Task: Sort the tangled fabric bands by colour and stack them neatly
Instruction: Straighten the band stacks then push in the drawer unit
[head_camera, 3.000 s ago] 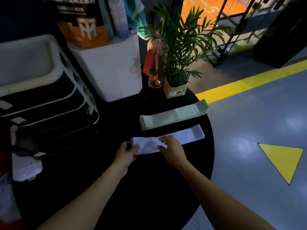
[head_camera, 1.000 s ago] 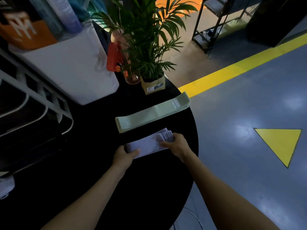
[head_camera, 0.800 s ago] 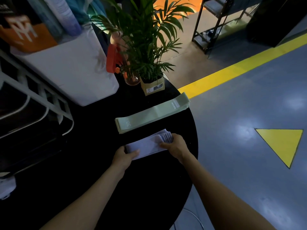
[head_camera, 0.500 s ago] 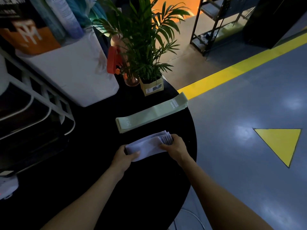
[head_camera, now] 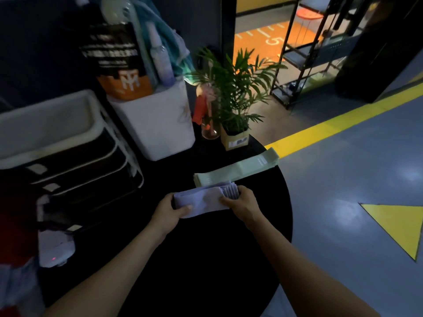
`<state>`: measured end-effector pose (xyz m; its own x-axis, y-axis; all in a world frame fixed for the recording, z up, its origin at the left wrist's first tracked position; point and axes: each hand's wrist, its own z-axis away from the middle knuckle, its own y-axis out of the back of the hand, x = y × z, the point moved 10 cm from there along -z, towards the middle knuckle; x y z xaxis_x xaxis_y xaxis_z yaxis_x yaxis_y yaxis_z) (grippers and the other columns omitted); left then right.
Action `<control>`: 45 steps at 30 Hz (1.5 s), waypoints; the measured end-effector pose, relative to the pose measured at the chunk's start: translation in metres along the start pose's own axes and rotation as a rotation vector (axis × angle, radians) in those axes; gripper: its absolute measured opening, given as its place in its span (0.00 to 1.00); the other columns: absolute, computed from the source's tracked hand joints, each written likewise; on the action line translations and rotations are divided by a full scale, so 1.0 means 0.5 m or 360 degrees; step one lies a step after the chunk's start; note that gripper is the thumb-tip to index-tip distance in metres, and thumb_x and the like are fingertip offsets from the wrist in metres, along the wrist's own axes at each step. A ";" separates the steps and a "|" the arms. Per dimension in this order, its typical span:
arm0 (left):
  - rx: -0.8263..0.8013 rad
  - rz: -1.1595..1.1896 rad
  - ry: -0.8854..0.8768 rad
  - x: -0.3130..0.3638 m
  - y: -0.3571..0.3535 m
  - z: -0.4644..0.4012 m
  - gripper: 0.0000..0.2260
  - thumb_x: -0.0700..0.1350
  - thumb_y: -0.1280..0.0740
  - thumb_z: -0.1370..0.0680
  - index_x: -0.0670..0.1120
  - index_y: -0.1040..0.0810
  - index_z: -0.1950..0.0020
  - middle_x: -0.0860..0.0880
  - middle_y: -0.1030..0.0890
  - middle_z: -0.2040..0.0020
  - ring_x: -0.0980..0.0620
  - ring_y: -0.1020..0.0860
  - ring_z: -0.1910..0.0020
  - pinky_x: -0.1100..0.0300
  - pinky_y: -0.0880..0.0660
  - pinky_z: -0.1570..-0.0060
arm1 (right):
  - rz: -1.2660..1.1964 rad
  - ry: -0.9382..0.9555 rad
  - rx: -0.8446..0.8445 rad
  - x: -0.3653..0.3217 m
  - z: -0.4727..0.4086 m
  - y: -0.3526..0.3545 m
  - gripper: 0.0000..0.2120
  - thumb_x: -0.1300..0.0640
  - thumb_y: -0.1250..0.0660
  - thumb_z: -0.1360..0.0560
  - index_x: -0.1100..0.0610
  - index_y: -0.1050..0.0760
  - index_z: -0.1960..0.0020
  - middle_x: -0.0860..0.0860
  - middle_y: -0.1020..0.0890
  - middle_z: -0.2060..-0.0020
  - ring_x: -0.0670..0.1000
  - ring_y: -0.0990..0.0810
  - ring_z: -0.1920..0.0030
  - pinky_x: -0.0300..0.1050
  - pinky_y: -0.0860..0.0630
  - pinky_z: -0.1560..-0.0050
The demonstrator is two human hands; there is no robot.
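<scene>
I am gripping the folded stack of pale lilac fabric bands (head_camera: 203, 200) above the round black table (head_camera: 206, 259), my left hand (head_camera: 168, 210) pinching its left end with the thumb on top, my right hand (head_camera: 243, 202) curling around its layered right end (edges fanned). Just beyond is lying the flat stack of pale green fabric bands (head_camera: 238, 169), then the small potted palm (head_camera: 233, 106).

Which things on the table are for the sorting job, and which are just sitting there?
For the job:
lilac bands, held by the left hand and right hand
green band stack

Just sitting there:
potted plant
white bin
spray bottle
drawer rack
</scene>
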<state>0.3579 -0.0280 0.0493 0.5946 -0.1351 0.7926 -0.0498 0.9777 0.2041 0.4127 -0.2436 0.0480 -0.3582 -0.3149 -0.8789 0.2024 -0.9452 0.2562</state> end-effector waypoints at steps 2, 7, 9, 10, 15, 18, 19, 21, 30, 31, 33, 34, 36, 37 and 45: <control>0.0043 -0.0029 -0.0056 0.015 0.057 0.016 0.23 0.42 0.29 0.26 0.43 0.31 0.33 0.44 0.24 0.38 0.46 0.24 0.41 0.53 0.26 0.44 | -0.0007 0.0049 0.0008 -0.046 0.018 -0.036 0.09 0.61 0.28 0.29 0.63 0.26 0.54 0.51 0.24 0.66 0.49 0.24 0.63 0.41 0.28 0.62; 0.0166 -0.0059 -0.0223 0.056 0.199 0.063 0.23 0.41 0.29 0.26 0.42 0.31 0.33 0.43 0.24 0.38 0.45 0.25 0.40 0.51 0.27 0.42 | 0.0003 0.0203 0.0045 -0.157 0.055 -0.137 0.07 0.61 0.28 0.30 0.62 0.25 0.56 0.53 0.22 0.65 0.49 0.23 0.63 0.40 0.29 0.63; 0.0187 -0.0057 -0.0274 0.063 0.253 0.076 0.21 0.40 0.29 0.26 0.42 0.30 0.34 0.43 0.24 0.39 0.46 0.24 0.42 0.52 0.26 0.44 | 0.0025 0.0245 0.0049 -0.195 0.068 -0.179 0.10 0.61 0.28 0.30 0.64 0.25 0.53 0.53 0.23 0.65 0.50 0.24 0.62 0.39 0.30 0.63; 0.0196 -0.0061 -0.0297 0.066 0.279 0.081 0.21 0.40 0.29 0.26 0.42 0.30 0.35 0.44 0.23 0.40 0.47 0.24 0.43 0.53 0.27 0.46 | 0.0044 0.0268 0.0059 -0.212 0.073 -0.199 0.10 0.61 0.28 0.30 0.63 0.26 0.54 0.51 0.24 0.66 0.49 0.24 0.63 0.38 0.30 0.65; 0.0242 -0.0105 -0.0379 0.070 0.386 0.094 0.20 0.42 0.28 0.27 0.43 0.28 0.37 0.46 0.22 0.42 0.49 0.23 0.45 0.55 0.26 0.47 | 0.0080 0.0339 0.0102 -0.266 0.087 -0.291 0.09 0.60 0.27 0.31 0.62 0.26 0.58 0.49 0.25 0.69 0.45 0.27 0.68 0.39 0.31 0.66; 0.0323 -0.0098 -0.0377 0.064 0.442 0.089 0.22 0.42 0.28 0.28 0.42 0.28 0.36 0.44 0.22 0.41 0.46 0.23 0.43 0.51 0.26 0.44 | 0.0087 0.0348 0.0093 -0.293 0.083 -0.338 0.10 0.60 0.27 0.31 0.63 0.26 0.57 0.52 0.25 0.68 0.46 0.28 0.68 0.39 0.33 0.68; 0.0347 -0.0065 -0.0375 0.061 0.456 0.086 0.23 0.42 0.28 0.28 0.41 0.29 0.35 0.44 0.23 0.39 0.45 0.24 0.42 0.51 0.26 0.43 | 0.0084 0.0351 0.0083 -0.300 0.077 -0.354 0.11 0.60 0.26 0.32 0.64 0.26 0.57 0.52 0.25 0.67 0.47 0.27 0.67 0.39 0.33 0.68; 0.0390 -0.0032 -0.0342 0.050 0.479 0.081 0.23 0.42 0.28 0.27 0.40 0.29 0.34 0.43 0.24 0.38 0.44 0.25 0.39 0.51 0.27 0.42 | 0.0133 0.0337 0.0058 -0.307 0.062 -0.383 0.13 0.59 0.26 0.32 0.66 0.26 0.55 0.54 0.25 0.66 0.49 0.27 0.64 0.40 0.33 0.68; 0.0456 -0.0021 -0.0068 -0.018 0.517 0.031 0.22 0.35 0.32 0.25 0.39 0.31 0.32 0.42 0.26 0.36 0.43 0.28 0.35 0.58 0.31 0.44 | 0.0519 0.0208 -0.0075 -0.290 0.009 -0.489 0.13 0.55 0.27 0.34 0.60 0.25 0.55 0.50 0.24 0.67 0.47 0.25 0.68 0.39 0.32 0.69; 0.0457 -0.0017 -0.0032 -0.025 0.520 0.025 0.22 0.36 0.33 0.24 0.40 0.32 0.31 0.42 0.27 0.35 0.43 0.29 0.34 0.56 0.32 0.41 | 0.0607 0.0199 -0.0098 -0.294 0.005 -0.499 0.13 0.54 0.28 0.35 0.60 0.25 0.55 0.50 0.23 0.66 0.49 0.24 0.67 0.40 0.30 0.67; 0.0424 0.0007 0.0065 -0.042 0.523 0.012 0.19 0.36 0.34 0.23 0.46 0.32 0.34 0.44 0.25 0.41 0.44 0.29 0.36 0.53 0.32 0.41 | 0.0762 0.0147 -0.0159 -0.295 0.000 -0.519 0.14 0.53 0.28 0.34 0.58 0.25 0.53 0.51 0.22 0.62 0.52 0.22 0.62 0.43 0.29 0.63; 0.0404 -0.0032 0.0115 -0.049 0.522 0.011 0.14 0.37 0.35 0.22 0.47 0.31 0.39 0.46 0.25 0.48 0.45 0.27 0.42 0.54 0.32 0.45 | 0.0824 0.0111 -0.0192 -0.292 -0.003 -0.529 0.15 0.53 0.28 0.34 0.58 0.25 0.51 0.51 0.22 0.60 0.53 0.22 0.60 0.42 0.29 0.62; 0.0423 -0.0177 0.0182 -0.063 0.527 0.010 0.09 0.37 0.37 0.21 0.46 0.32 0.44 0.48 0.29 0.56 0.48 0.28 0.52 0.57 0.35 0.51 | 0.0917 0.0056 -0.0251 -0.283 -0.005 -0.549 0.18 0.52 0.28 0.34 0.57 0.26 0.48 0.52 0.22 0.57 0.54 0.22 0.57 0.42 0.28 0.60; 0.0463 -0.0256 0.0183 -0.068 0.533 0.013 0.08 0.37 0.38 0.21 0.45 0.31 0.43 0.45 0.28 0.55 0.47 0.29 0.52 0.58 0.36 0.52 | 0.0952 0.0043 -0.0272 -0.279 -0.006 -0.560 0.19 0.51 0.28 0.34 0.57 0.26 0.47 0.53 0.21 0.56 0.54 0.21 0.56 0.43 0.27 0.59; 0.0688 -0.0868 0.0299 -0.063 0.538 0.022 0.18 0.41 0.38 0.21 0.35 0.34 0.33 0.38 0.25 0.40 0.41 0.27 0.39 0.58 0.33 0.52 | 0.1077 -0.0060 -0.0216 -0.259 -0.012 -0.584 0.20 0.51 0.29 0.33 0.58 0.26 0.45 0.54 0.19 0.50 0.57 0.20 0.48 0.44 0.26 0.54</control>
<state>0.3171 0.2375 0.0855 0.7516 -0.5178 0.4087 0.0036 0.6228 0.7824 0.4057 0.0738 0.0847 -0.1440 -0.8368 -0.5283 0.5040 -0.5215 0.6886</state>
